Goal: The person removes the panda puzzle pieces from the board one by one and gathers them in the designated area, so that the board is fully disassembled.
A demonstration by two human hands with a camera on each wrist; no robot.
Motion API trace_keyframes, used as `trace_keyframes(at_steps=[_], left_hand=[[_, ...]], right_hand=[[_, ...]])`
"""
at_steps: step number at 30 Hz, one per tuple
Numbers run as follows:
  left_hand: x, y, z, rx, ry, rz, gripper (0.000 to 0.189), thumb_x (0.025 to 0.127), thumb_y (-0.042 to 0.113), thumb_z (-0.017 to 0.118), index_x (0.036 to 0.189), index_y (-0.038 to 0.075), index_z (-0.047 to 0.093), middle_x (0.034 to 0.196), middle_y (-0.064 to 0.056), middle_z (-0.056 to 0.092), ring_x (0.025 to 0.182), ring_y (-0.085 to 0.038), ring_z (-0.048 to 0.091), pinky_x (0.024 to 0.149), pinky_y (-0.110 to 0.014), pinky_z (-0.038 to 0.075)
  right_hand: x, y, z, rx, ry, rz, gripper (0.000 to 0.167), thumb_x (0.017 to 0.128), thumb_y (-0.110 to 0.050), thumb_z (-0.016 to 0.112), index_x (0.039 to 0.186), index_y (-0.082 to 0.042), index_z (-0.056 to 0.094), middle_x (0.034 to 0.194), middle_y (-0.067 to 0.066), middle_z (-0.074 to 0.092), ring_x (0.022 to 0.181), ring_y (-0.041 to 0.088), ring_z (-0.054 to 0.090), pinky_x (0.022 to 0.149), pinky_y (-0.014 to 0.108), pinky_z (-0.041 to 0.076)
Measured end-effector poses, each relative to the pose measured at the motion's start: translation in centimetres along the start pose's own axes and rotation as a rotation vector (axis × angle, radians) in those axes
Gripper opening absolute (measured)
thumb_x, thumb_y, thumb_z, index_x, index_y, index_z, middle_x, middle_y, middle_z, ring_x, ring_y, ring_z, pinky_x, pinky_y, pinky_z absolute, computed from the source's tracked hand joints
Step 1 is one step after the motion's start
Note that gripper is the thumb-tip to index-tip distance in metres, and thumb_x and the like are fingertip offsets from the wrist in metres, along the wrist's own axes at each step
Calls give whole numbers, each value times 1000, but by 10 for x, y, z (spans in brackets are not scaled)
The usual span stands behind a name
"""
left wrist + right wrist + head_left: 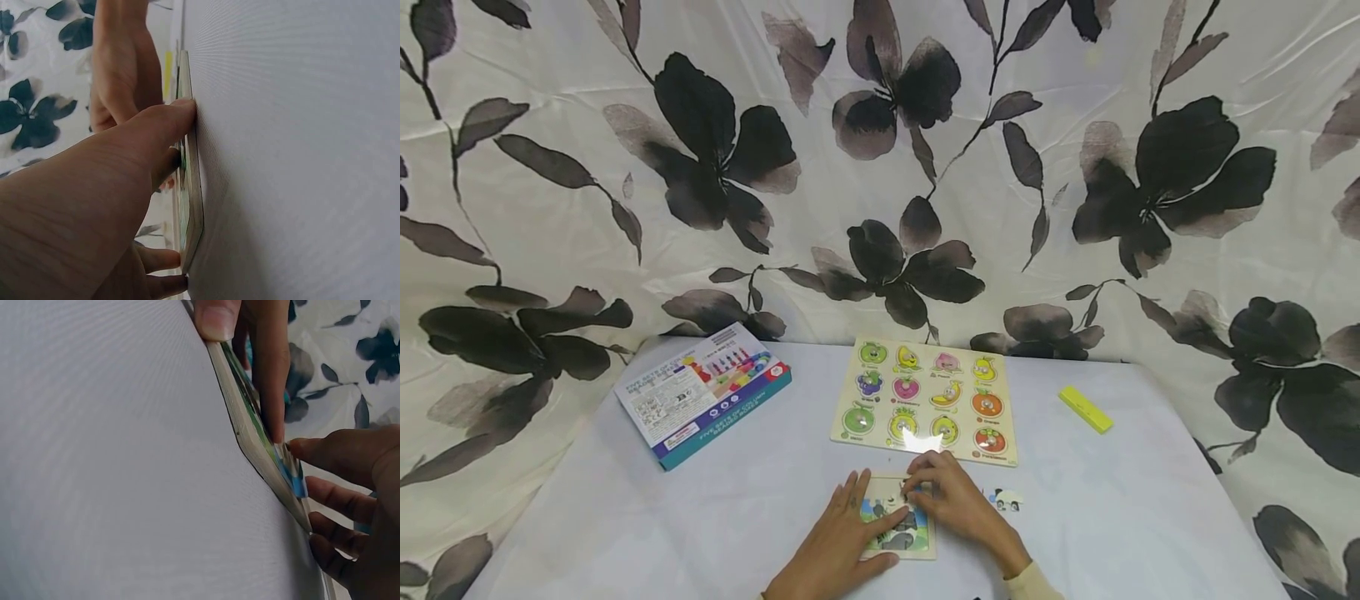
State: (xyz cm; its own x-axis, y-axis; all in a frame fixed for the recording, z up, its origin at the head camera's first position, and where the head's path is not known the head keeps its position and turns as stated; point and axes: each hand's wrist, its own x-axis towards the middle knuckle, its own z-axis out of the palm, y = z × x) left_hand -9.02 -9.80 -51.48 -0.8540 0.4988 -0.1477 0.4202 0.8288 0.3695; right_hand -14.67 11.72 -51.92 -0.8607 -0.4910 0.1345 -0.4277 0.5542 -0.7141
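Observation:
A small wooden picture puzzle (917,546) with a panda scene lies flat on the table. My left hand (842,533) is spread across its left side, with the thumb (181,115) at the near edge and the index finger (273,394) pressing the picture. At the upper right part, my right hand (951,496) pinches a puzzle piece (297,478) between thumb and fingers. That piece shows blue in the right wrist view and stands tilted against the board; the fingers cover much of it. Just right of this hand lies a loose piece with a panda face (1006,500).
Behind the small puzzle lies a larger fruit peg board (925,421). A printed toy box (703,396) lies at the back left, and a yellow block (1086,409) at the right. Floral cloth (880,183) hangs behind the white-covered table (1150,517).

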Motion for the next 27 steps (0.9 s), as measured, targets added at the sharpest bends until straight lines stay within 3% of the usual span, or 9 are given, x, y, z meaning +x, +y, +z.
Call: trace_keyframes(at_steps=[7,13,16,20,27], left_hand=[[-1,0,0,6,6,4,56,87,62,53,140,45,43,156,-23,21,144,-43,12,113,-57,18],[-1,0,-1,5,7,-2,57,87,62,53,141,46,43,156,-22,20,144,-43,12,114,-57,17],[-1,0,-1,9,0,-13,57,87,62,53,141,47,42,157,-21,19,145,-42,11,114,-57,17],[0,0,-2,15,-2,-19,57,87,62,54,140,47,42,157,-21,19,145,-41,11,114,-56,17],[-1,1,-1,13,0,-7,57,87,63,53,140,46,43,156,-23,20,145,-42,11,114,-56,18]], right_hand=[[-1,-3,-3,-4,-2,-23,7,85,-16,71,87,-22,74,100,-12,58,98,9,49,93,40,41],[-1,0,-5,-6,21,-36,29,82,-13,73,110,-15,66,106,-8,65,107,15,57,110,49,29],[-1,2,-5,-20,23,-20,35,82,-14,74,116,-13,65,107,-7,65,106,16,57,107,46,35],[-2,2,-7,-31,13,-4,30,82,-16,74,111,-14,69,103,-9,63,101,12,53,93,38,45],[-4,0,-12,-37,-39,36,33,79,-22,77,112,-21,69,108,-13,63,106,11,51,97,42,43]])
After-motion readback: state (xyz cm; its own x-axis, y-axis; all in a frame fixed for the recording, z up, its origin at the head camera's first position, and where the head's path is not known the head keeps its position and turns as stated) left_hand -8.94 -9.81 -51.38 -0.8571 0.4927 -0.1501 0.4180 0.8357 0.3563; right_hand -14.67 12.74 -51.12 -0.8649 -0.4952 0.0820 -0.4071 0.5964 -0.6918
